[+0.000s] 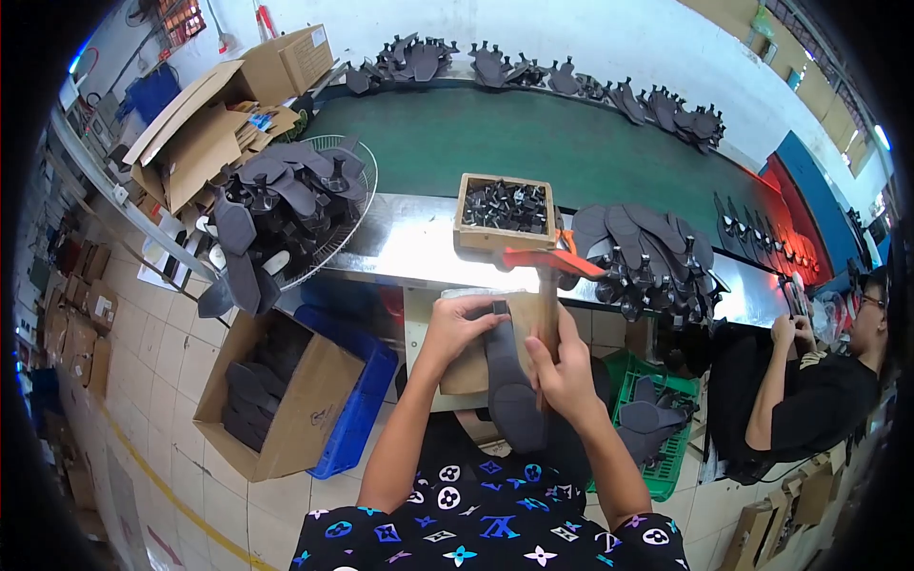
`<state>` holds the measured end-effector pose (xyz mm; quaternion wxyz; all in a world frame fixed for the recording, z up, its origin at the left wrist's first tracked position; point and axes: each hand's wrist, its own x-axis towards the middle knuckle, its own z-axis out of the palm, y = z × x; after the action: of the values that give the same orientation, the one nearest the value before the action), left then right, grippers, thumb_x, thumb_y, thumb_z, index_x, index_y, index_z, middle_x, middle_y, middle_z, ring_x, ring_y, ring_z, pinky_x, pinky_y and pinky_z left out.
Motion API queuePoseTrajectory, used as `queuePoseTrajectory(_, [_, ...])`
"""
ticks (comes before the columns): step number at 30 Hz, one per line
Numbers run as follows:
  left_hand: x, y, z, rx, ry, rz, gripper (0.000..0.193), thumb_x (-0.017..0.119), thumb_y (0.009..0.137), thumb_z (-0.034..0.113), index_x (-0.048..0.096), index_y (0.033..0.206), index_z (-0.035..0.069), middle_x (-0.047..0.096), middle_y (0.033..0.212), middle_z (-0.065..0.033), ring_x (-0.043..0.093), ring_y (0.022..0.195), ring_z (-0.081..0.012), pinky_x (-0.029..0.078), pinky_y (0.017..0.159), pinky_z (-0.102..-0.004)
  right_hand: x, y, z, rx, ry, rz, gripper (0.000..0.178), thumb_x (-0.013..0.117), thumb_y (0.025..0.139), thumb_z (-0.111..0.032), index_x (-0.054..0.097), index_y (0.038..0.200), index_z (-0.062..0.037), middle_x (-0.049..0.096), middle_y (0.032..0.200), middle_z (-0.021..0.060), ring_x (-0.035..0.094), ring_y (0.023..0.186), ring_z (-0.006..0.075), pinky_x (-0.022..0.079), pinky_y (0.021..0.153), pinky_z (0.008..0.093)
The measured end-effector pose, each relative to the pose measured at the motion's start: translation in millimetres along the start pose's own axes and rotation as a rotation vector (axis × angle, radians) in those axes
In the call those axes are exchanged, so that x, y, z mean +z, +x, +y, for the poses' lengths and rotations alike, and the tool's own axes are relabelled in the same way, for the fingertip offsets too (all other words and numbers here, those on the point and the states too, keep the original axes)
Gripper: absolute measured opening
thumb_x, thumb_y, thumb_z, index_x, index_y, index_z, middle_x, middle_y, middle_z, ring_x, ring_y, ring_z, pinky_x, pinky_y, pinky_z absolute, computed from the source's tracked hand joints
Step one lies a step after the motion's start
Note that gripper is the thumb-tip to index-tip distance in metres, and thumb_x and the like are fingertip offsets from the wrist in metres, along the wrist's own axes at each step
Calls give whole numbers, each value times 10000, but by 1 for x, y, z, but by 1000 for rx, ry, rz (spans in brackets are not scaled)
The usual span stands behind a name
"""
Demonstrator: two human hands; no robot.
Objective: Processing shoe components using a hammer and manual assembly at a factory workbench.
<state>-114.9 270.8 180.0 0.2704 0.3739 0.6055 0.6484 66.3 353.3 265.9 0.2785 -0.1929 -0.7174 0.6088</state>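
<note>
A dark grey shoe sole point(511, 385) lies lengthwise in front of me, its broad end toward my body. My left hand point(459, 328) is closed on its narrow far end. At those fingertips shows a small square black heel piece point(500, 307); whether it is fixed to the sole, I cannot tell. My right hand point(568, 376) is wrapped round the wooden handle of a hammer point(547, 319), held upright beside the sole with its red head on top. Beyond my hands, a wooden box point(462, 235) holds many small black parts.
Heeled soles are piled in a wire basket point(369, 205) at left and on the metal bench point(405, 224) at right. A green belt point(428, 133) runs behind. Below stand a carton point(305, 419), a blue crate point(367, 404) and a green crate point(678, 457). A co-worker point(809, 371) sits at right.
</note>
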Motion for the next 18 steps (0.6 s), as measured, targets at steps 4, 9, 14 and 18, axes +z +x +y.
queuePoseTrajectory(4, [-1,-2,10,-55,-8,6,289,716,802,-6,737,1090,-23,757,978,-84,680,867,-109,543,788,-256,-25,-15,-3,-390,-448,-19,432,566,986,-61,476,1389,67,639,916,140,594,617,136,492,579,277])
queuePoseTrajectory(9, [-2,-1,6,-52,70,2,290,721,801,-4,739,1090,-18,757,980,-85,681,903,-115,540,816,-270,-24,-20,-8,-263,-523,-219,536,607,943,0,449,1455,-10,567,857,180,570,714,350,508,694,361])
queuePoseTrajectory(14, [-7,-9,4,-18,261,-1,576,793,791,129,575,1295,-46,740,1082,-119,688,984,-226,515,899,-313,-36,-31,-54,-489,-530,-147,518,628,920,21,465,1411,53,627,939,197,643,808,327,538,729,326])
queuePoseTrajectory(18, [0,-12,14,90,771,-32,1059,816,781,353,184,1516,-75,653,1281,-163,536,1285,-350,394,1096,-422,-32,-35,-37,-652,-651,-34,555,648,891,21,456,1411,52,642,1034,229,673,854,363,567,726,378])
